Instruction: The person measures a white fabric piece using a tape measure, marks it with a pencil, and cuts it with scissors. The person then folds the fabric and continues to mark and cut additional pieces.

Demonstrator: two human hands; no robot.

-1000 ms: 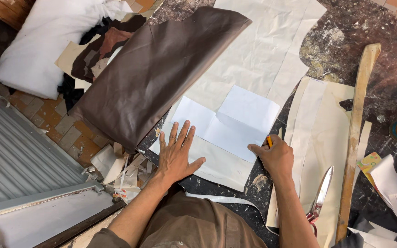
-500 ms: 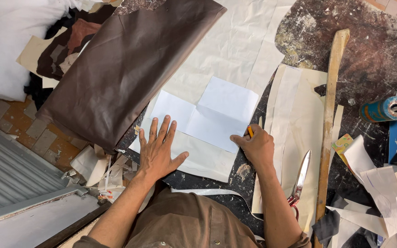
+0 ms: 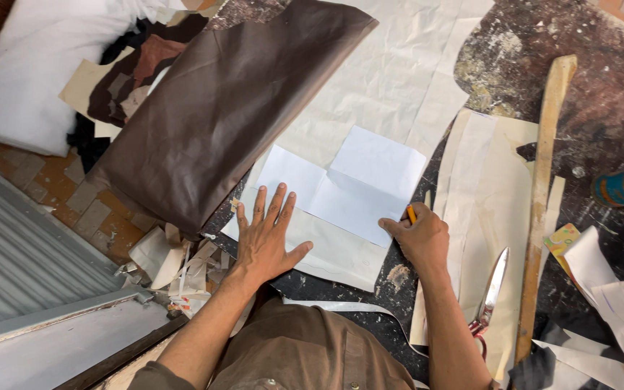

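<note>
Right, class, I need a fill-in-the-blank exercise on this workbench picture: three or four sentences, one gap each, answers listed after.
1. The left hand lies flat with its fingers ______ on the pale sheet.
2. The right hand grips an orange ______ at the edge of the white paper.
3. The big sheet of leather beyond the left hand is ______ in colour.
4. The scissors lie beside a long ______ stick.

Answers: spread; pencil; brown; wooden
</note>
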